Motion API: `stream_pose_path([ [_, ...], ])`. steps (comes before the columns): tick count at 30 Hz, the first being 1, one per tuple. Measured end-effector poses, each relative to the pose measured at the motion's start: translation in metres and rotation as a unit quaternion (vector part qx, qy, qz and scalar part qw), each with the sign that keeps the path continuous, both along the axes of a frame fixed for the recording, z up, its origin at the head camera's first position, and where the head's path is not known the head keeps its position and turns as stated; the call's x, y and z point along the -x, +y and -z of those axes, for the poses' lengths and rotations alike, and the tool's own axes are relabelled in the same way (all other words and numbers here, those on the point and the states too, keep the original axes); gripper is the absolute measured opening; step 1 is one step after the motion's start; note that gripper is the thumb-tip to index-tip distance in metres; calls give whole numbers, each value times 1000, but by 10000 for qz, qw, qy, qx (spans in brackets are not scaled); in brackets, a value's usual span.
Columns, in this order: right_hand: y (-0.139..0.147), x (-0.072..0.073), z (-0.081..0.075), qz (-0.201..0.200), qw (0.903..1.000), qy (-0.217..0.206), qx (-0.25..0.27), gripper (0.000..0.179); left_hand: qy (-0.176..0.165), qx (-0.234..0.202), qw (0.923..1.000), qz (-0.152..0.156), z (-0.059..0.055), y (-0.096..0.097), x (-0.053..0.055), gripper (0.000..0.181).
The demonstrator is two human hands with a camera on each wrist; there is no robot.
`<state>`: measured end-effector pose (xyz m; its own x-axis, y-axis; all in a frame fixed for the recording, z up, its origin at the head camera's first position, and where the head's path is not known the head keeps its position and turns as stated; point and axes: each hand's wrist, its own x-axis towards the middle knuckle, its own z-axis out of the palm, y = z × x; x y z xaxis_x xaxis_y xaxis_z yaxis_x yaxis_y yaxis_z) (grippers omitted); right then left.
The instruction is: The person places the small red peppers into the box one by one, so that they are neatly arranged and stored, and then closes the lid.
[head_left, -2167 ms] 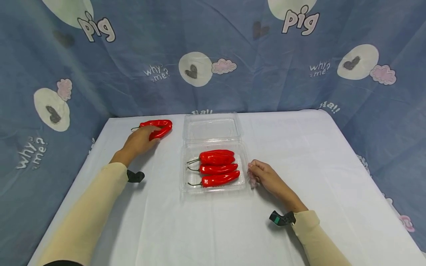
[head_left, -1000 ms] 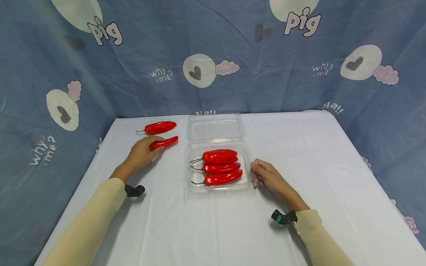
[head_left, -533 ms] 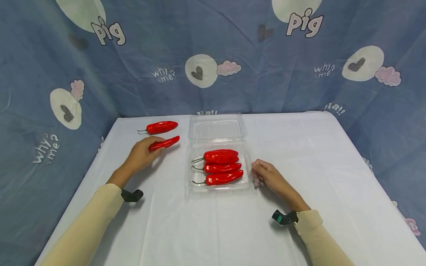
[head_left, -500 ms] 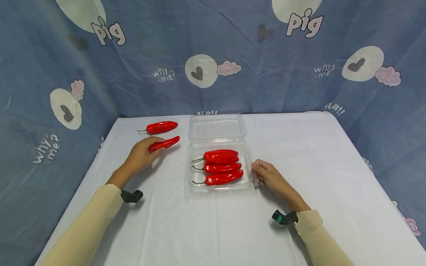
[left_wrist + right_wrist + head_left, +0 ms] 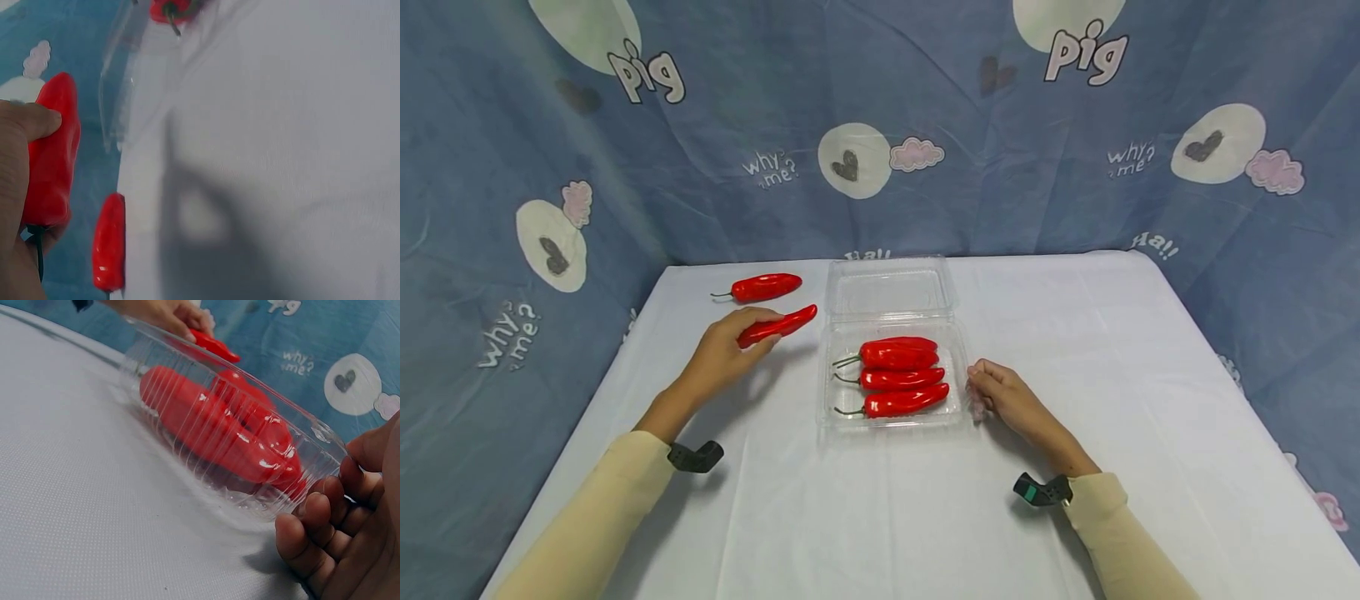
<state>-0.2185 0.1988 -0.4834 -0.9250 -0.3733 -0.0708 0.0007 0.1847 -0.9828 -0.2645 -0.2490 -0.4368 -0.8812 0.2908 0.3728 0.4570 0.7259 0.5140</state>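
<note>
In the head view my left hand [image 5: 726, 346] grips a red chili pepper [image 5: 793, 321] between thumb and fingers, its tip pointing right toward the container. The left wrist view has the thumb lying across this pepper [image 5: 53, 156], its green stem hanging below. Beside it, a clear plastic clamshell container [image 5: 887, 422] stands with its lid [image 5: 887, 292] laid back. Several red peppers [image 5: 901, 380] lie side by side in the base, stems to the left. My right hand [image 5: 1007, 400] pinches the container's right rim; the right wrist view shows thumb and forefinger at that corner.
Another red pepper [image 5: 767, 287] lies on the white tablecloth [image 5: 820, 517] at the back left, beyond my left hand. A blue printed curtain [image 5: 715, 208] hangs along the table's back and sides.
My left hand has drawn one pepper away from the back-left one, lifted it and brought it slightly right, toward the container. The right hand keeps its hold on the rim.
</note>
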Motion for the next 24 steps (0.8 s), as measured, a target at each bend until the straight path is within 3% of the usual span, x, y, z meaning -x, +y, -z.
stream_pose_path([
  [13,-1,-1,0,-13,9999,-17,105,33,95,-453,9978,473,-17,27,-12,37],
  [24,-1,-1,0,-20,9998,-21,172,33,187,-315,9947,961,-29,61,-20,37],
])
